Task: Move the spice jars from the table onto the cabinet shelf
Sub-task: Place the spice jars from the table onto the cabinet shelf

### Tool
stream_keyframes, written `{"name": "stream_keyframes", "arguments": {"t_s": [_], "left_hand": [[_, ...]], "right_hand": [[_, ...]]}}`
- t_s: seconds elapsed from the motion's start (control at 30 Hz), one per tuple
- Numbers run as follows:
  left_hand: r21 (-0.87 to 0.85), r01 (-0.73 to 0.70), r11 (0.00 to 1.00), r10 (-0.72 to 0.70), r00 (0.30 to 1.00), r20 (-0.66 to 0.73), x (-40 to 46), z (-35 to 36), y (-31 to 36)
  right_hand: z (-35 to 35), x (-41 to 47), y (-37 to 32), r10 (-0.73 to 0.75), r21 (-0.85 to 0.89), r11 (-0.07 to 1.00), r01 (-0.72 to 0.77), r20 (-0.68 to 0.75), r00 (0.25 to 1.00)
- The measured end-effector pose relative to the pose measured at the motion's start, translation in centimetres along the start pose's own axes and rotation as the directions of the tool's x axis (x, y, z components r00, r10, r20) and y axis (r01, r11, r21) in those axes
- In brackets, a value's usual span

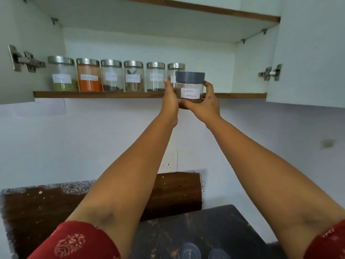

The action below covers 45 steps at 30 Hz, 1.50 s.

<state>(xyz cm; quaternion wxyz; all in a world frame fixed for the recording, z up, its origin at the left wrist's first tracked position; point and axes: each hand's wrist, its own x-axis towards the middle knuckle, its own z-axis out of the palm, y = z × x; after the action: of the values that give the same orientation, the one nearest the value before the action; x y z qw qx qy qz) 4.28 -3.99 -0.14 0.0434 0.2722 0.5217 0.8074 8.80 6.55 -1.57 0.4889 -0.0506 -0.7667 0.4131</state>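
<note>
Both my hands hold up a short clear jar (190, 85) with a grey lid and a white label reading "Garam Masala". My left hand (170, 99) grips its left side and my right hand (208, 104) cups its right side and base. The jar is raised in front of the cabinet shelf (93, 94) edge, just right of a row of several steel-lidded spice jars (112, 75) standing on the shelf. The rightmost shelf jar (175, 69) is partly hidden behind the held jar. Two grey jar lids (189, 250) show at the bottom on the dark table (214, 227).
The cabinet doors stand open at left (16, 53) and right (308, 53), with metal hinges. An upper shelf (186, 8) runs overhead. The shelf space right of the held jar (239, 91) is bare. A wall socket (169, 165) sits below, above a brown counter (37, 212).
</note>
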Motion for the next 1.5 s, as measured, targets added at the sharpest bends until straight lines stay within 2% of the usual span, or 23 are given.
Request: {"name": "stream_keyframes", "arguments": {"t_s": [0.07,0.13,0.17,0.23,0.3,0.37,0.43,0.53,0.67,0.77,0.87,1.0,1.27,1.4,1.5], "left_hand": [[0.082,-0.042,0.996,0.041,0.999,0.007,1.9,1.2,1.3],[0.315,-0.168,0.934,0.182,0.983,-0.013,3.9,1.8,1.7],[0.465,-0.230,0.855,0.289,0.956,-0.058,4.9,1.7,1.7],[0.696,-0.284,0.659,0.502,0.856,-0.126,6.9,0.9,1.6],[0.832,-0.272,0.484,0.622,0.776,-0.108,8.9,-0.3,1.0],[0.921,-0.210,0.327,0.672,0.737,-0.070,10.6,-1.5,0.1],[0.962,-0.157,0.223,0.717,0.695,-0.053,11.4,-2.2,-1.1],[0.964,-0.161,0.209,0.794,0.603,-0.072,11.7,-1.9,-2.2],[0.973,-0.149,0.176,0.825,0.561,-0.063,12.1,-2.1,-2.7],[0.981,-0.129,0.144,0.821,0.569,-0.046,12.2,-2.2,-2.8],[0.982,-0.128,0.136,0.812,0.583,-0.036,12.3,-2.2,-2.6],[0.988,-0.123,0.090,0.817,0.576,-0.003,12.5,-2.4,-2.8],[0.991,-0.110,0.079,0.795,0.607,0.004,12.7,-2.5,-2.8],[0.995,-0.093,0.033,0.759,0.650,0.036,12.7,-2.6,-2.5],[0.997,-0.083,0.002,0.721,0.691,0.056,12.9,-2.7,-2.2]], "right_hand": [[-0.6,2.7,-0.3,-0.040,-0.009,0.999,0.039,-0.026,0.999],[-1.1,5.2,-0.4,-0.124,-0.061,0.991,0.122,-0.028,0.992],[-1.3,6.2,-0.3,-0.163,-0.099,0.982,0.160,-0.024,0.986],[-1.5,8.2,0.4,-0.188,-0.176,0.967,0.184,-0.003,0.982],[-1.5,10.1,1.6,-0.123,-0.244,0.961,0.129,0.039,0.992],[-1.3,12.1,2.9,0.038,-0.315,0.949,-0.007,0.094,0.995],[-1.1,13.8,4.0,0.166,-0.350,0.930,-0.107,0.143,0.976],[-0.6,16.3,4.9,0.240,-0.319,0.933,-0.164,0.214,0.947],[0.2,18.2,5.0,0.325,-0.294,0.926,-0.239,0.290,0.900],[1.0,18.8,5.4,0.348,-0.310,0.917,-0.251,0.316,0.883],[1.5,18.8,6.1,0.328,-0.391,0.898,-0.202,0.287,0.900],[1.9,19.0,6.5,0.360,-0.491,0.853,-0.177,0.307,0.881],[2.0,18.5,6.5,0.372,-0.501,0.843,-0.196,0.280,0.885],[1.7,17.6,6.2,0.344,-0.492,0.847,-0.201,0.221,0.913],[1.6,16.3,6.2,0.265,-0.569,0.808,-0.153,0.119,0.957]]}}
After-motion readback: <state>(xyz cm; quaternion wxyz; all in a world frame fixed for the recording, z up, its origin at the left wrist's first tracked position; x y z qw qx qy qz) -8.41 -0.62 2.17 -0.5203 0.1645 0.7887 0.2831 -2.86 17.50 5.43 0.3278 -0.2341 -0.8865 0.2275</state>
